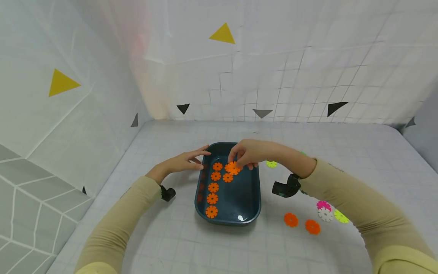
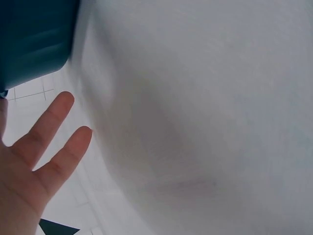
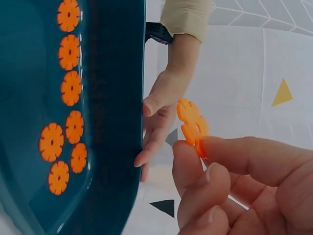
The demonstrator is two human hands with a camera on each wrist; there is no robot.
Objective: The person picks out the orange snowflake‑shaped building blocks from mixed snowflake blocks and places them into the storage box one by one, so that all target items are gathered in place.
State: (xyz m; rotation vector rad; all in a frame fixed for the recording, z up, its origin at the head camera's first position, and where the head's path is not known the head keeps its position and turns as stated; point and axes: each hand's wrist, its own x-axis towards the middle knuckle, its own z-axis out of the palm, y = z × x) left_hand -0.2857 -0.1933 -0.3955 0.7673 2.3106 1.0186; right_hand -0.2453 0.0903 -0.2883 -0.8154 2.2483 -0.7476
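Note:
A dark teal rectangular tray point(image 1: 243, 201) lies on the table, holding several orange notched plastic discs point(image 1: 213, 187). Most form a column along its left side, and others start a second column beside it. Over the tray's far part, my right hand point(image 1: 254, 151) pinches one more orange notched disc point(image 3: 193, 120) between thumb and index finger, tilted on edge in the right wrist view. My left hand point(image 1: 183, 161) touches the tray's left rim with its fingers extended. In the left wrist view, two spread fingers point(image 2: 46, 129) show beside the tray wall.
Two orange discs point(image 1: 291, 220) lie right of the tray. Farther right are a pink disc point(image 1: 322, 205), a white disc point(image 1: 325, 214) and a yellow disc point(image 1: 341, 216). Another yellow disc point(image 1: 271, 164) sits near the right forearm, which partly hides something green. White walls enclose the table.

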